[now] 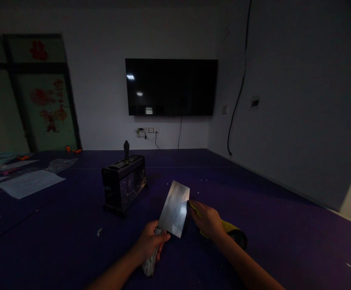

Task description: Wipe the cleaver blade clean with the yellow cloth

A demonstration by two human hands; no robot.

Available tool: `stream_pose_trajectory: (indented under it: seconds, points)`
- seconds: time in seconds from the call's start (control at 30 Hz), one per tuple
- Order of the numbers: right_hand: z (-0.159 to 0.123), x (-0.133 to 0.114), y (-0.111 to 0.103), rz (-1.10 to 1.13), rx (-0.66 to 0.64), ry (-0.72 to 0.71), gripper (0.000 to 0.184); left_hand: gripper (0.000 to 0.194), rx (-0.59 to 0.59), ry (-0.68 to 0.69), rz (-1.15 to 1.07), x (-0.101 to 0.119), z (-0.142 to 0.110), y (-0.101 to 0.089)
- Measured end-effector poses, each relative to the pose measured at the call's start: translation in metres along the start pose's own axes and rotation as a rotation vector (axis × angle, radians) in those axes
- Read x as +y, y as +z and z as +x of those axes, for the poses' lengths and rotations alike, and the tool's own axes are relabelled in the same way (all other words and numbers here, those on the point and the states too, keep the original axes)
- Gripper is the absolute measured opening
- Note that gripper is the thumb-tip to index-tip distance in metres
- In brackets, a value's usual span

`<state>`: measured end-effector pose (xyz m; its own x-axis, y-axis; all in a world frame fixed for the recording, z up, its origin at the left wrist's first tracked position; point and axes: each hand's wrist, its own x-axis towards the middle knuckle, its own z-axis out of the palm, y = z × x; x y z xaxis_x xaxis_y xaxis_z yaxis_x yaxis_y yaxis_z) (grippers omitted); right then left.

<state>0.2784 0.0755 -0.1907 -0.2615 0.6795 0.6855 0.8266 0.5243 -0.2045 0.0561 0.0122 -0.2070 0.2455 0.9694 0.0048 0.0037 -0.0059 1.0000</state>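
My left hand is closed round the pale, wrapped-looking handle of a cleaver. Its broad, shiny blade points up and away over the purple tabletop. Against the blade's right edge, my right hand grips a yellow cloth with dark parts. The cloth trails out under my right wrist, and its dark end is too dim to make out fully. Beyond my left hand stands a black knife block with one dark handle sticking up from its top.
Papers and clear plastic lie on the purple table at the left. Small orange items sit near its back edge. A white scrap lies closer. A television hangs on the wall; a black cable dangles right.
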Motion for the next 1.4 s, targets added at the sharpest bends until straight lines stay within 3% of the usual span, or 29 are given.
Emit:
stream_pose_trajectory:
  seconds: [0.23,0.5,0.9,1.2,1.3,1.4]
  points:
    - [-0.002,-0.003,-0.002,-0.009,-0.029,-0.039,0.028,0.032,0.012,0.0,-0.01,0.003,-0.001,0.002]
    - [-0.002,-0.004,-0.002,0.011,0.108,-0.05,0.029,0.032,-0.008,-0.013,-0.017,0.002,-0.001,0.0]
    - [0.0,-0.004,0.003,0.019,-0.053,-0.026,0.03,0.033,-0.002,-0.013,0.017,0.005,-0.003,0.0]
    - [0.001,-0.017,-0.006,0.014,-0.128,-0.049,0.028,0.033,-0.013,-0.009,0.03,0.0,0.0,-0.002]
    - [0.0,-0.017,-0.007,-0.01,-0.092,-0.061,0.028,0.034,-0.007,-0.014,0.04,0.001,0.0,-0.002]
    - [-0.001,-0.013,-0.007,-0.013,0.047,-0.043,0.027,0.034,-0.012,-0.015,0.037,0.002,0.0,-0.001]
